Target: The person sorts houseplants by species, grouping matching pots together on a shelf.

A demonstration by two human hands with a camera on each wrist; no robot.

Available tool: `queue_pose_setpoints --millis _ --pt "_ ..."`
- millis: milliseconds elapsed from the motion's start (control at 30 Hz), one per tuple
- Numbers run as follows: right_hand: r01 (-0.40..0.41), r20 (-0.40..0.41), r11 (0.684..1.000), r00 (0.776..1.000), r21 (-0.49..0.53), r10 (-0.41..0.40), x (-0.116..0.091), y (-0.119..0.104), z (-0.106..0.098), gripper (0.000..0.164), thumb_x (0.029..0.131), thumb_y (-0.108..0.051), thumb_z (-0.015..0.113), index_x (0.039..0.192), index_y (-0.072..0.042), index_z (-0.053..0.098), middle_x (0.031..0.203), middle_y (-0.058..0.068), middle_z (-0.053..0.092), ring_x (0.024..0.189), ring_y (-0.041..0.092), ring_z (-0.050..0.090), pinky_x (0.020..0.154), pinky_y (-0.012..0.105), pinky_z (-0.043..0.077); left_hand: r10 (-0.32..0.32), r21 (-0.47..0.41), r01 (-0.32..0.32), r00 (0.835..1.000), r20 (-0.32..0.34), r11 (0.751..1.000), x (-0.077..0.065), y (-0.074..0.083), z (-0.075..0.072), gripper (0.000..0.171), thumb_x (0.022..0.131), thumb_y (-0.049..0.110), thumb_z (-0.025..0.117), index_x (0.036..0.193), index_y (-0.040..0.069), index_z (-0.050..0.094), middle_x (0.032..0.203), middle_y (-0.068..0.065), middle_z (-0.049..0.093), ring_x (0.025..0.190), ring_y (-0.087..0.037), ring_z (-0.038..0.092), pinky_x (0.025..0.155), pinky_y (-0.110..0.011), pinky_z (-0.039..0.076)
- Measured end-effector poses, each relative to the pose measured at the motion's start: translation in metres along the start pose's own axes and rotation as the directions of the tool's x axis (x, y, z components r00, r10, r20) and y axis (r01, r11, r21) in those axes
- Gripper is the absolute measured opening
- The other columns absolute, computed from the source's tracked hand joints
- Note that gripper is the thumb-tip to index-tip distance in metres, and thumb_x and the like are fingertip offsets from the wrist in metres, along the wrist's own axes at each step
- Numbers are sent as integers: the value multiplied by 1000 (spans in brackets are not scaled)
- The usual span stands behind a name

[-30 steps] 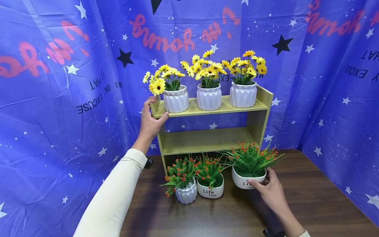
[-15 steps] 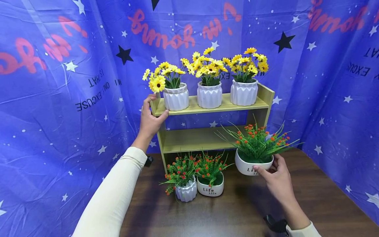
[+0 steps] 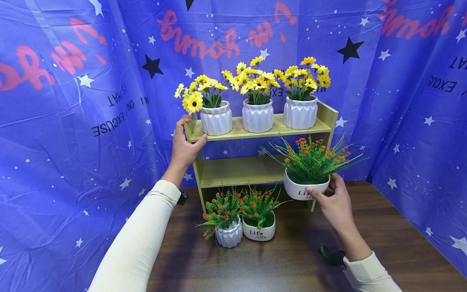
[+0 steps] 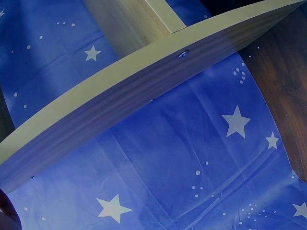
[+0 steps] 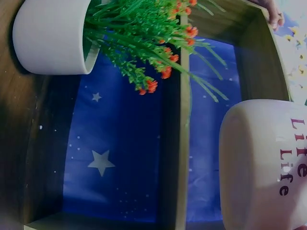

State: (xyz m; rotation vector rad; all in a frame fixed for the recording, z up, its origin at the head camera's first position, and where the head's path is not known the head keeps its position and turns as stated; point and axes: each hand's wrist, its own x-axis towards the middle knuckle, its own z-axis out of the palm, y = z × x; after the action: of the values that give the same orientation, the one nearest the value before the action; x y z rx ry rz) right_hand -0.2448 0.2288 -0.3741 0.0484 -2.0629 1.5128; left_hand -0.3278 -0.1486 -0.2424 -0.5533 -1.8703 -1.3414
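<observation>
My right hand holds a white oval flower pot marked "Life", thumb on its front, with red-flowered greenery in it. The pot is raised off the table, in front of the right end of the wooden shelf's middle board. Large in the right wrist view is the same pot. My left hand grips the upper left corner of the wooden shelf, thumb on the top board's front edge. In the left wrist view the shelf's side panel crosses the frame, and a bit of finger shows at lower left.
Three white pots of yellow flowers line the top board. On the brown table, before the shelf, stand a fluted pot and another "Life" pot, both with red flowers. Blue star-printed cloth surrounds the table.
My right hand has lifted the pot from low by the table, first up and to the right, then slightly left toward the middle board. The left hand keeps its grip on the shelf.
</observation>
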Motion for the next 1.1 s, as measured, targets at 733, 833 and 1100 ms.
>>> queue_pose_setpoints --millis 733,833,1100 --pt "-37 126 992 991 -119 52 57 22 26 79 92 -35 71 149 6 32 132 28 54 117 35 52 93 38 44 1 12 -1 1000 -8 1000 10 -40 4 59 79 2 77 129 -2 44 146 -19 45 130 -35 39 106 -47 28" --pt "-24 136 990 990 -141 43 64 22 27 78 93 -34 71 147 8 33 132 30 53 118 38 52 96 47 42 -1 21 1 1000 -14 1000 11 -45 4 60 79 7 78 128 2 45 145 -15 47 129 -31 40 105 -46 29" --pt "-29 142 982 988 -186 56 77 24 32 79 94 -36 69 148 8 32 135 30 51 120 41 51 98 51 40 0 41 0 1000 -8 999 10 -47 4 60 78 12 78 127 5 45 144 -13 47 127 -27 41 104 -43 31"
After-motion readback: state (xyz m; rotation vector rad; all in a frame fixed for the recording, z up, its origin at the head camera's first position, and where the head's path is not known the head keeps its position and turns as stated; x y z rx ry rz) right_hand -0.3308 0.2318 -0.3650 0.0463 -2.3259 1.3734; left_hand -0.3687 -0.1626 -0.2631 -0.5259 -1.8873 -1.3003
